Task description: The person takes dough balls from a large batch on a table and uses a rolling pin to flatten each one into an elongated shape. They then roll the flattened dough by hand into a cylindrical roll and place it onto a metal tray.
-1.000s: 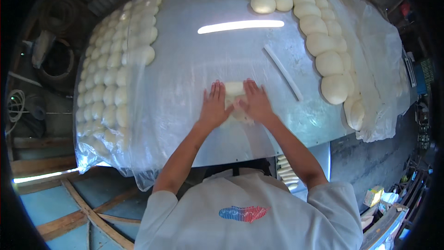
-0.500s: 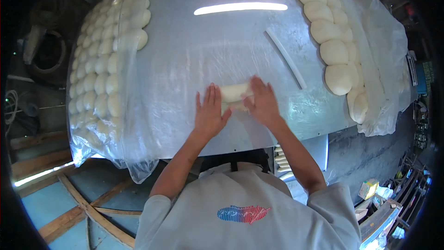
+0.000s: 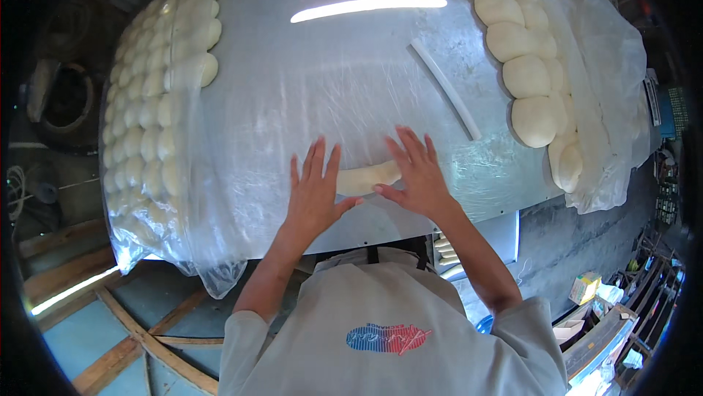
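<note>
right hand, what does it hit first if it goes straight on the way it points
Ahead of the right hand, the way over the tabletop looks free, likely passing left of the white rod, though depth is unclear.

The dough roll (image 3: 368,177) lies on the table (image 3: 256,125). Left of the roll is the left hand (image 3: 313,195); at its right end, the right hand (image 3: 421,180). A rod (image 3: 445,90) lies beyond the roll, rightward. Well left of the roll, dough balls (image 3: 165,112) sit under a plastic sheet (image 3: 187,191); well right, more balls (image 3: 526,76) border another sheet (image 3: 604,96).
</note>
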`<state>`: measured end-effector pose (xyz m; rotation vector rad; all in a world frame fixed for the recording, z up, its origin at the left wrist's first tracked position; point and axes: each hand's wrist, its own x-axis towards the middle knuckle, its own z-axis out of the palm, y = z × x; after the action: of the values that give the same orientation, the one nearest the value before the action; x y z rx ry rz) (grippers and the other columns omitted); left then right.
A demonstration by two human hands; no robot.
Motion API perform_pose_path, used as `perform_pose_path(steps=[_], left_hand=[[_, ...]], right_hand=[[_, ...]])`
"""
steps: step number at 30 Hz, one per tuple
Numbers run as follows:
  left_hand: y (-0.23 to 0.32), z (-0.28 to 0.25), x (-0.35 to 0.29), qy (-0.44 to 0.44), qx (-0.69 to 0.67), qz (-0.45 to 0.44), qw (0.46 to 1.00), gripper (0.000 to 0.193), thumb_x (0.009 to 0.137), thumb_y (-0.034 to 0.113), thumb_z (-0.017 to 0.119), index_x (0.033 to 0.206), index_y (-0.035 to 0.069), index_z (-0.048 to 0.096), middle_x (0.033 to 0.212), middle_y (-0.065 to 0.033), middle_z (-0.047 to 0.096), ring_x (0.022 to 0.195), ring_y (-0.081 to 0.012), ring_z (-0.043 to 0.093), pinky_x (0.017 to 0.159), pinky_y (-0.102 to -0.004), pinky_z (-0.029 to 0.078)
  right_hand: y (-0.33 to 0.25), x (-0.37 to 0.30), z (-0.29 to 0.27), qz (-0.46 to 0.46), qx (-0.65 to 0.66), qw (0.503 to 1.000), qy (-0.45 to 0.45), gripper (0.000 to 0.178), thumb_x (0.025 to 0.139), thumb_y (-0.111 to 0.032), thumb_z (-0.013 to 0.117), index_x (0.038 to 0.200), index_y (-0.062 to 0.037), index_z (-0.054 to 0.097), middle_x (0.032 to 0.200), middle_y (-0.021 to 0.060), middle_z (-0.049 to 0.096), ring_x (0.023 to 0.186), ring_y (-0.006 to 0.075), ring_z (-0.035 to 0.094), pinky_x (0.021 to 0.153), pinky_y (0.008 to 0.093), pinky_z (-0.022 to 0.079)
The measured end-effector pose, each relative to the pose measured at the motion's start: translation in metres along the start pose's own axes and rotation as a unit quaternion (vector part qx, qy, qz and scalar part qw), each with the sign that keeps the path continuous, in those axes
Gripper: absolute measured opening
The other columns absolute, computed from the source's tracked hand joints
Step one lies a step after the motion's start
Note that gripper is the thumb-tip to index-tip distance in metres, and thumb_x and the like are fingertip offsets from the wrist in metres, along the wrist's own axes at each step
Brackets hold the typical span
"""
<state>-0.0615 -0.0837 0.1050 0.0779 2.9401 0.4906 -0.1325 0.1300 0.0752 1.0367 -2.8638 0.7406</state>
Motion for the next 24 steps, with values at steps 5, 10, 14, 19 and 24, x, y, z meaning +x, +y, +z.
perform_pose_path(steps=[5,10,14,19,24], left_hand=[[-0.016,0.048,-0.004,0.015,0.017,0.105,0.994,0.078,0.072,0.032,0.075,0.136,0.004,0.041,0.135,-0.0161,0.045,0.126,-0.0306,0.044,0.105,-0.0571,0.028],[-0.021,0.038,-0.001,-0.023,-0.061,0.111,0.992,0.06,0.074,0.008,0.067,0.13,0.005,0.047,0.12,-0.0119,0.052,0.115,-0.0287,0.05,0.099,-0.0506,0.035],[-0.028,-0.002,0.035,0.115,-0.03,0.114,0.986,0.055,0.077,0.002,0.059,0.131,0.008,0.049,0.123,-0.0108,0.051,0.12,-0.0284,0.047,0.102,-0.0529,0.031],[-0.028,-0.015,0.079,0.073,0.134,0.089,0.984,0.052,0.082,0.006,0.057,0.133,0.009,0.047,0.137,-0.0123,0.043,0.134,-0.0296,0.035,0.111,-0.059,0.018],[0.013,0.019,0.044,0.102,-0.253,0.079,0.959,0.057,0.088,0.026,0.059,0.137,0.003,0.041,0.147,-0.0201,0.032,0.139,-0.0337,0.028,0.11,-0.0604,0.016]], right_hand=[[-0.009,-0.027,0.022,-0.036,0.016,0.998,-0.049,0.075,0.076,-0.034,0.073,0.137,-0.0063,0.04,0.131,0.0178,0.046,0.127,0.0348,0.042,0.108,0.0616,0.02],[0.002,-0.022,0.011,-0.019,0.022,0.994,-0.107,0.063,0.07,-0.01,0.068,0.13,-0.0086,0.047,0.113,0.0088,0.054,0.114,0.0284,0.051,0.108,0.0581,0.024],[0.011,0.029,-0.013,-0.057,0.04,0.998,-0.005,0.055,0.076,-0.008,0.061,0.129,-0.0075,0.047,0.119,0.012,0.051,0.118,0.0304,0.048,0.107,0.0608,0.025],[0.033,0.07,-0.017,-0.047,-0.129,0.99,-0.016,0.056,0.073,-0.009,0.064,0.127,-0.0072,0.05,0.132,0.0153,0.046,0.126,0.0326,0.043,0.105,0.0678,0.02],[0.014,0.058,0.016,0.007,0.061,0.998,-0.025,0.06,0.078,-0.02,0.064,0.134,-0.008,0.045,0.14,0.0181,0.04,0.135,0.0374,0.032,0.106,0.0712,0.01]])
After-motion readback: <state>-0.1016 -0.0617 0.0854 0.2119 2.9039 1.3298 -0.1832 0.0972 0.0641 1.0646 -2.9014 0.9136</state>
